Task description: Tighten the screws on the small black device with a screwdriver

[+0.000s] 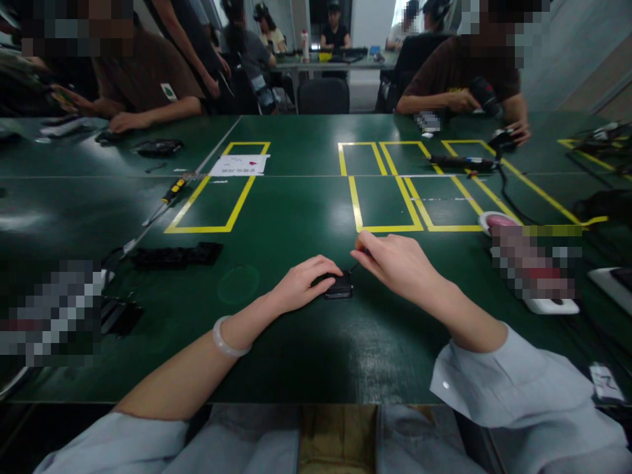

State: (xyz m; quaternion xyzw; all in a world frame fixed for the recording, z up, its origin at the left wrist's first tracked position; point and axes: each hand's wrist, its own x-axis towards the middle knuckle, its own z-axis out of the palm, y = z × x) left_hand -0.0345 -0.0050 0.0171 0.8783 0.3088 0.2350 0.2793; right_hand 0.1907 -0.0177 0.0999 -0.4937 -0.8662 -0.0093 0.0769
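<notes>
A small flat black box (338, 287) lies on the green table in front of me. My left hand (310, 282) grips it from the left, thumb along the near side and fingers over the top and far side. My right hand (395, 260) is closed in a pinch just right of the box. From its fingers a thin dark shaft (353, 268) slants down to the box's far right corner. The rest of that slim tool is hidden in my hand, so its exact kind does not show.
Black strip-shaped parts (175, 255) and a yellow-black screwdriver (174, 191) lie to the left. Yellow tape (197, 230) marks rectangles, one under a paper sheet (240, 164). On the right are a dark cabled tool (461, 162) and a white-edged device (553, 305). Co-workers sit opposite.
</notes>
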